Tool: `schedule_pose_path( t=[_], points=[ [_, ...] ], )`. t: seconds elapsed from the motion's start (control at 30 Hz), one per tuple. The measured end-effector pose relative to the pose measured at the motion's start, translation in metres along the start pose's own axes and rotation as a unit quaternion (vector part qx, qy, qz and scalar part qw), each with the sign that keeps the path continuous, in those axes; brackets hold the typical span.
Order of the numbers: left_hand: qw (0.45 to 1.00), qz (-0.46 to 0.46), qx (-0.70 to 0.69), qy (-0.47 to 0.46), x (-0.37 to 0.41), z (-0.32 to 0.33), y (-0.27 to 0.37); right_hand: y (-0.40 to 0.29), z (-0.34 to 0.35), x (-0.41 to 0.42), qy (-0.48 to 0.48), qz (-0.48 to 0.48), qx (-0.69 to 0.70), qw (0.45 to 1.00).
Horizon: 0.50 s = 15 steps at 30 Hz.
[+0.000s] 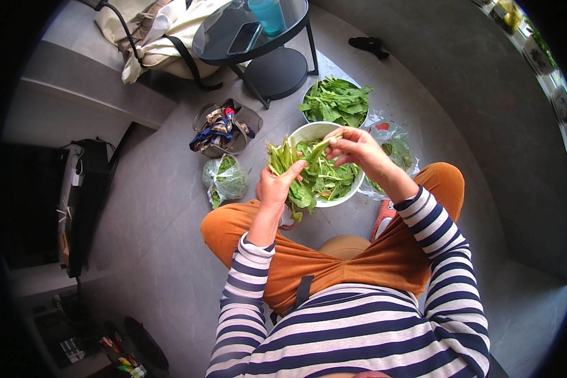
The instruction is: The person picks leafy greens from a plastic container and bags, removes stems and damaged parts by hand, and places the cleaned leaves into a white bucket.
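My left hand (279, 182) is closed around a bunch of leafy green stalks (283, 157), whose leaves hang down over the near left rim of a white bowl (331, 204). Cut or torn greens (335, 178) lie inside that bowl. Above its far right side, my right hand (354, 149) pinches a green stem (320, 147) between thumb and fingers. Just beyond the white bowl, a second round container holds a heap of leafy greens (336, 101). To the right, a clear plastic bag (397, 141) with greens inside rests on the floor, partly hidden by my right forearm.
A tied clear bag of greens (226, 178) sits at the left, near a grey bag with patterned cloth (222, 127). Farther off stands a round black side table (212, 40) with a phone (244, 38) and a blue cup (268, 16). A dark item (369, 45) lies by the wall.
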<state>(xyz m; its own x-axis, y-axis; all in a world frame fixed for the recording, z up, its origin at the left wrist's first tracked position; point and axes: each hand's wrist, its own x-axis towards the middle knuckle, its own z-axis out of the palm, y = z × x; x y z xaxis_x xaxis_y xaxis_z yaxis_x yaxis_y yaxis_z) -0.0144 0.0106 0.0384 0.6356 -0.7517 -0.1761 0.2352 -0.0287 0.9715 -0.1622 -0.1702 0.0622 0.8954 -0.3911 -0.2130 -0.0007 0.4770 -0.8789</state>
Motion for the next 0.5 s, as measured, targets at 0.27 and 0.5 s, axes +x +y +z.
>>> schedule_pose_path(
  t=[0.27,0.5],
  points=[
    [0.996,0.056,0.030,-0.067,-0.003,0.009,0.002,0.022,0.010,0.004,-0.067,0.033,-0.050,0.996],
    [0.991,-0.034,0.063,-0.114,-0.004,-0.002,0.005,0.005,0.017,-0.004,-0.059,-0.138,-0.452,0.879]
  ],
)
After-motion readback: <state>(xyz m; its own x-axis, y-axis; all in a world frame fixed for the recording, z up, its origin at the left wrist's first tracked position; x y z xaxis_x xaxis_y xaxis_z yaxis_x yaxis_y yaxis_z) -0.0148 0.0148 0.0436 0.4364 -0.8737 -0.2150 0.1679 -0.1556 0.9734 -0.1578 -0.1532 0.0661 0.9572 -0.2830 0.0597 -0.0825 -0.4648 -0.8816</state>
